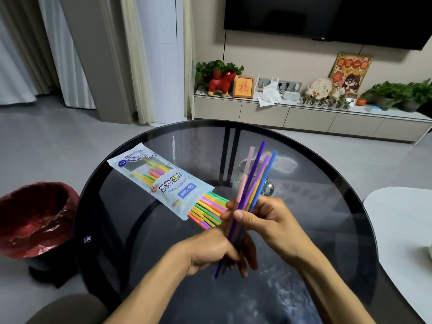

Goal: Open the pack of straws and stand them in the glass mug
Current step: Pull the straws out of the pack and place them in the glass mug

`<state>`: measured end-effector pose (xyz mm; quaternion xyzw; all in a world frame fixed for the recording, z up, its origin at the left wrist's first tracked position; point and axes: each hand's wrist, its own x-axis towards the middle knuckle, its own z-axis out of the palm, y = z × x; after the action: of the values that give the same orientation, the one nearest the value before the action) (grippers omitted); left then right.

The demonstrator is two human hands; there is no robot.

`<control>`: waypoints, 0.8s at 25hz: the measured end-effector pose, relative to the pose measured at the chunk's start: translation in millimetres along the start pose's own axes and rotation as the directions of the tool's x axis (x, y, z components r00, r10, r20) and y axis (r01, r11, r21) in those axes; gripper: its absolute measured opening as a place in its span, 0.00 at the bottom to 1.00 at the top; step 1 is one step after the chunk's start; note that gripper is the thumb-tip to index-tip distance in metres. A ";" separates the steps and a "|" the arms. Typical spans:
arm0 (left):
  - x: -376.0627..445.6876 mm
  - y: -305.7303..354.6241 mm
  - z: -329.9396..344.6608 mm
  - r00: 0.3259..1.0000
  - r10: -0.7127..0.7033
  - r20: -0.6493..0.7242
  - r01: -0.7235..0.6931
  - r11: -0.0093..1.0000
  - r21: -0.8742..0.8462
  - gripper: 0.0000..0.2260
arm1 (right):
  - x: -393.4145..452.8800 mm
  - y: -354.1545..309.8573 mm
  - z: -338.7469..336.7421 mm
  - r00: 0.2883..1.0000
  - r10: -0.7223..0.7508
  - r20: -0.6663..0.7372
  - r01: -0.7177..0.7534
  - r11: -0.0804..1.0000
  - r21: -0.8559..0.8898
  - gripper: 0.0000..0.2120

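Observation:
A bundle of several coloured straws point(253, 178) stands almost upright above the near middle of the round glass table point(140, 265). My right hand point(264, 220) grips the bundle at mid-length and my left hand point(215, 251) is closed around its lower end. The opened straw pack point(159, 181) lies flat on the table's left part, with more straws point(210, 211) sticking out of its near end beside my hands. The glass mug point(243, 170) stands just behind the held bundle and is partly hidden by it.
A bin with a red liner point(35, 218) sits on the floor left of the table. A white table point(402, 230) edges in at the right. A low cabinet point(304, 115) with plants and ornaments runs along the far wall.

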<state>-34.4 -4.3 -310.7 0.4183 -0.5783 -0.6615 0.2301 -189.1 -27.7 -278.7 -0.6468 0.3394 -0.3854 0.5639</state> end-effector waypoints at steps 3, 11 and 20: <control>6.1 3.1 -3.0 0.924 0.093 -0.370 -0.131 0.988 -0.078 0.10 | 16.1 -11.2 -11.6 0.952 0.014 -0.307 0.014 0.996 0.086 0.05; 2.6 1.6 -26.8 0.572 0.100 -0.814 -0.120 0.992 0.038 0.09 | 102.7 -13.9 -82.9 0.535 0.192 -0.823 0.287 0.875 0.390 0.08; 10.1 -9.7 -24.0 0.585 0.236 -0.776 0.013 0.954 0.299 0.06 | 111.6 32.0 -66.8 0.624 0.248 -0.741 0.052 0.933 0.355 0.08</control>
<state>-18.5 -23.8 -322.4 0.6613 -0.5224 -0.2990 0.4476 -195.4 -160.8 -293.1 -0.2890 0.5113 -0.6468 0.4864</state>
